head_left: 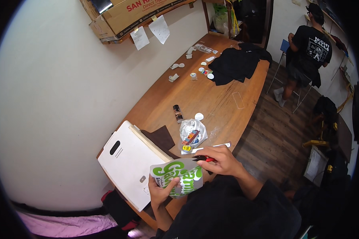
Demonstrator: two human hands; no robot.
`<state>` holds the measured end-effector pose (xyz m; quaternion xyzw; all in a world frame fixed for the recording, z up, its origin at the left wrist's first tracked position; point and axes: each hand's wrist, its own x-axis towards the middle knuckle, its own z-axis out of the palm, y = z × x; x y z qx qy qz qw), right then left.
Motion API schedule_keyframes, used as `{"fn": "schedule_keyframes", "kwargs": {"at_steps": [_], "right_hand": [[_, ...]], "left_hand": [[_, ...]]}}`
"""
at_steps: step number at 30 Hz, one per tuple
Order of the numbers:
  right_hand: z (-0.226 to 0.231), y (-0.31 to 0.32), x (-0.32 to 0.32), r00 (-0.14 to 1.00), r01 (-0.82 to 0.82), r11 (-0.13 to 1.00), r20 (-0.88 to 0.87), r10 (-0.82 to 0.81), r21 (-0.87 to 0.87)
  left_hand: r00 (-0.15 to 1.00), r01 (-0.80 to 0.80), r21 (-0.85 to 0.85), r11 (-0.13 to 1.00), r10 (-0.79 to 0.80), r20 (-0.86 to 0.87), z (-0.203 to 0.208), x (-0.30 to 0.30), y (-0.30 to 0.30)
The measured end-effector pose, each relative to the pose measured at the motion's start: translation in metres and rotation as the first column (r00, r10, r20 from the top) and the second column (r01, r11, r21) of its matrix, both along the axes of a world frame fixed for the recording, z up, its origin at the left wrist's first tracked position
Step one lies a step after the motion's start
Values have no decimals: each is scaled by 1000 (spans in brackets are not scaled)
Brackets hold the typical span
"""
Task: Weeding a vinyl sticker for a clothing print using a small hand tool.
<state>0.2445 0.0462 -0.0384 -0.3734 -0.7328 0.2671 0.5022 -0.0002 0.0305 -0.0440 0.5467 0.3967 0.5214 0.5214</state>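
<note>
My left hand [159,192] holds a greyish sheet of film [191,186] by its lower left part, the thumb lying across its face. Large green and white lettering covers the sheet. My right hand [224,162] is closed round small snips [202,158] with dark blades and a red handle, held against the sheet's upper right edge. How far the blades are apart is too small to tell. Just beyond the sheet lies a clear plastic bag [193,131] with colourful printed pieces in it. A white strip [223,145] lies beside my right hand.
A white heat press-like box [121,159] stands at left on the wooden table [159,101]. Beyond the bag are a dark cylindrical can [178,114] and a white disc [199,116]. Black garments [235,65] and several cut pieces lie farther off. Another person [312,47] sits at far right.
</note>
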Motion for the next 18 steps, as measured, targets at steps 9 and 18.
{"fn": "schedule_keyframes", "kwargs": {"at_steps": [9,18], "right_hand": [[1,-1,0,1000,13,1000,-2,-13,-25],[1,-1,0,1000,9,999,2,-9,-30]], "left_hand": [[1000,6,-5,1000,-6,0,-3,-1,0],[1000,-11,-25,1000,11,6,1,0,-1]]}}
